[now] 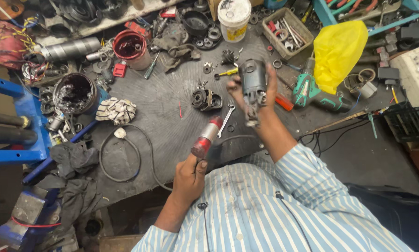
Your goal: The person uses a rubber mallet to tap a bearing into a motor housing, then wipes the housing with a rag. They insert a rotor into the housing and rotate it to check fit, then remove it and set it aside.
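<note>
Left hand, fist closed on one red-and-grey cylindrical tool, is raised over the bench's near edge. Right hand, wrapped round one grey motor housing, is held above mid-bench. Between them lies one wrench. Two dark-filled tubs crowd the left edge; bare bench surface shows around the coiled cable.

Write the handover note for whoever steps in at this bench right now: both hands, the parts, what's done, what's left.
Left hand: closed around the grip of a red-and-silver handled tool, raised over the bench.
Right hand: holds the grey motor housing up above the dark work mat, its open end downward.
On the mat: a small round motor part, a spanner, a yellow-handled screwdriver. A green power drill lies to the right.
Done: housing is off the bench, parts lie apart.
Left: housing and loose parts are not joined.
</note>
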`<state>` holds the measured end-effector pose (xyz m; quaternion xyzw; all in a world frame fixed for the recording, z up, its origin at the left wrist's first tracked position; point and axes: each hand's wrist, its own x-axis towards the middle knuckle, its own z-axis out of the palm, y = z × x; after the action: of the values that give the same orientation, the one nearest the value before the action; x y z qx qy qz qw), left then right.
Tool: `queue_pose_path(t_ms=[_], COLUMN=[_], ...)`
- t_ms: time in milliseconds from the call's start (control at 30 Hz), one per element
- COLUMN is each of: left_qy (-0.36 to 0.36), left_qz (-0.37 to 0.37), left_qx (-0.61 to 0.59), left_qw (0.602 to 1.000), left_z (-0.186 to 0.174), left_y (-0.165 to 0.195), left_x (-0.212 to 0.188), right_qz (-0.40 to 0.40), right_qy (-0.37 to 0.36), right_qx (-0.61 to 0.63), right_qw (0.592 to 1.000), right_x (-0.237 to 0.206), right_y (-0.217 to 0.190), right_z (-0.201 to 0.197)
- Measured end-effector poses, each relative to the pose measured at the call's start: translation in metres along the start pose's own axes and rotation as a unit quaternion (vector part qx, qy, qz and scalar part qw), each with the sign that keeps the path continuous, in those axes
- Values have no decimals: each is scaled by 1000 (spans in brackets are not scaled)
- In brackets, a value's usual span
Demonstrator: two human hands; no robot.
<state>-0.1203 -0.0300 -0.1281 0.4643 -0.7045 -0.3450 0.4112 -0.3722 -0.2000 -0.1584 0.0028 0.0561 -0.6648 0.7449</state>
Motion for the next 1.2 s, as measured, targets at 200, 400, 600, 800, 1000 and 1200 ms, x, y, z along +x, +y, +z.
queue_pose_path(t_ms=[200,400,600,800,1000,1200], left_qy=[-32,-12,22,46,30,-5], left_qz=[53,100,137,284,229,92], left_qx=[11,33,44,3,38,139], left_qw=[998,994,989,958,972,986], left_z=[4,9,1,-5,-2,6], left_y=[0,5,18,27,25,-1], left_x=[2,13,16,18,12,9], right_qz=[50,43,28,-2,-1,-13], right_qy=[146,160,191,179,177,138], right_qx=[-69,-181,-225,-286,-298,-311], right_qw=[986,970,955,942,938,940], right_x=[15,33,50,53,59,55], right_y=[4,15,23,25,15,12], right_z=[27,6,-2,1,-1,-6])
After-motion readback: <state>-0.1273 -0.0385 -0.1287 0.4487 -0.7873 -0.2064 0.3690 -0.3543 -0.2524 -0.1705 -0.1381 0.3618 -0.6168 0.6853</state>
